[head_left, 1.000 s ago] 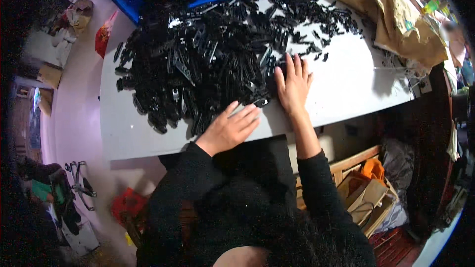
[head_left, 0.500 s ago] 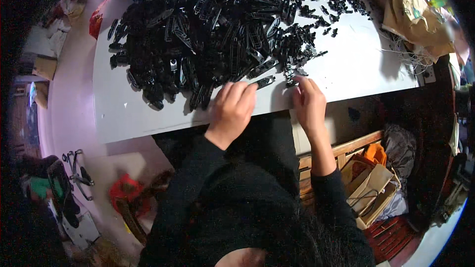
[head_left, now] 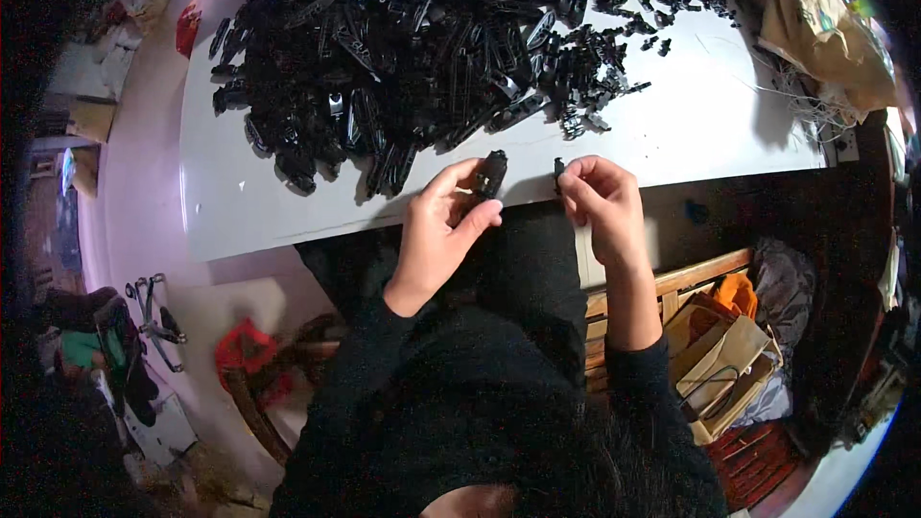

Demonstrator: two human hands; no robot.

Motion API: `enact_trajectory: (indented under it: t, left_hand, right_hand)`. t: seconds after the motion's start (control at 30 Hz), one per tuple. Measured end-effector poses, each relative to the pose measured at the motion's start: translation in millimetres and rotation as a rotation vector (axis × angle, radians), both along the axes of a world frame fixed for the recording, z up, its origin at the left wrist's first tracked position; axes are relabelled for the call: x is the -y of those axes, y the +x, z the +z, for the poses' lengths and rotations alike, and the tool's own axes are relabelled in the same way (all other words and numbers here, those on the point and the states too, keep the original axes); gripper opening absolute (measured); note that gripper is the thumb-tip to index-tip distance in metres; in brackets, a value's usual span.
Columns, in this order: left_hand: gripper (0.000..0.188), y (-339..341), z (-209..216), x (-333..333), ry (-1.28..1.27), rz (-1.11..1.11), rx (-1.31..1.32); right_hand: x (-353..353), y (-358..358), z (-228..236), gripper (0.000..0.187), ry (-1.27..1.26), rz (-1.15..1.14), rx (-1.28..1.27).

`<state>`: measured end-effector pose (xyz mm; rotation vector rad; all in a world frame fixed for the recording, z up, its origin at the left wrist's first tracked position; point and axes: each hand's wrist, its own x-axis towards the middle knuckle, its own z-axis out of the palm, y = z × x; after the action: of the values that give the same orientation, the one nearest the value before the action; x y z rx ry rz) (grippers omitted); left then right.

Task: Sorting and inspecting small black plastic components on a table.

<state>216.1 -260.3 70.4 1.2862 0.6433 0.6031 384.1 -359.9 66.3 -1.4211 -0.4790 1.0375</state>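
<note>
A big heap of black plastic parts [head_left: 422, 58] covers the far half of a white table [head_left: 710, 125]. At the table's near edge my left hand [head_left: 443, 225] pinches an oblong black plastic part [head_left: 492, 173] between thumb and fingers. My right hand [head_left: 597, 203] holds a smaller black piece [head_left: 559, 173] in its fingertips, a few centimetres to the right of the other part. The two pieces are apart. Both hands hover over my lap, just in front of the heap.
Crumpled brown paper [head_left: 815, 19] and thin wires [head_left: 801, 96] lie at the table's right end. Below right stands a wooden crate with paper bags [head_left: 720, 355]. A red object [head_left: 245, 345] and clutter sit on the floor at left.
Both hands have pulled back from the heap to the table's near edge. Each now holds a black piece lifted clear of the pile.
</note>
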Motion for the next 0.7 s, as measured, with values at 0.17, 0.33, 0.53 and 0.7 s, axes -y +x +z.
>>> enact_trajectory:
  t: [0.17, 0.33, 0.53, 0.7]
  left_hand:
    - [0.044, -5.8, 5.7, 11.0, -0.114, -0.051, -0.018]
    - [0.051, -11.2, 2.9, 16.6, -0.022, -0.086, -0.044]
    - [0.057, -14.1, 4.0, 20.8, 0.509, -0.111, -0.072]
    - [0.055, -21.5, 2.0, 24.3, 0.537, -0.084, -0.101]
  right_hand:
    - [3.3, -17.2, 2.5, 0.009, 0.077, 0.103, -0.123]
    - [1.4, -39.9, 14.6, 0.007, 0.082, 0.187, -0.218]
    - [-2.0, -62.0, 21.0, 0.007, 0.093, 0.075, -0.241]
    - [-2.2, -75.4, 7.2, 0.010, 0.125, 0.073, -0.182]
